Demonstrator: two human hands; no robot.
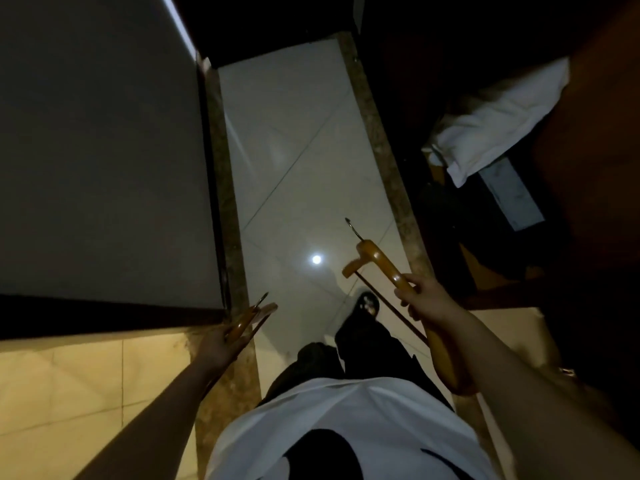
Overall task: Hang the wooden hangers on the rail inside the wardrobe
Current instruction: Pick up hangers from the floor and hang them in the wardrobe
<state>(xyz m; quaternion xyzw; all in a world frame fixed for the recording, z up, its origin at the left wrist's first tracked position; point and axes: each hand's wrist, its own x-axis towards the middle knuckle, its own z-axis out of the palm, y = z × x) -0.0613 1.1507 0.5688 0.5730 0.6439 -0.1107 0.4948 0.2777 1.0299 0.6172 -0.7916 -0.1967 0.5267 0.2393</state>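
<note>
My right hand [427, 299] grips a wooden hanger [377, 259] by one shoulder, its metal hook pointing up and away over the floor. Its other arm runs back past my wrist. My left hand [218, 344] holds a second wooden hanger [247, 318] seen edge-on, hook tip towards the dark wall corner. The wardrobe opens dark on the right [467, 174]. No rail is visible in it.
A pale tiled floor strip [294, 150] runs ahead between stone borders. A dark wall panel [104, 150] stands on the left. A white pillow [498, 119] lies inside the dark wardrobe space at right. My foot [367, 303] is stepping forward.
</note>
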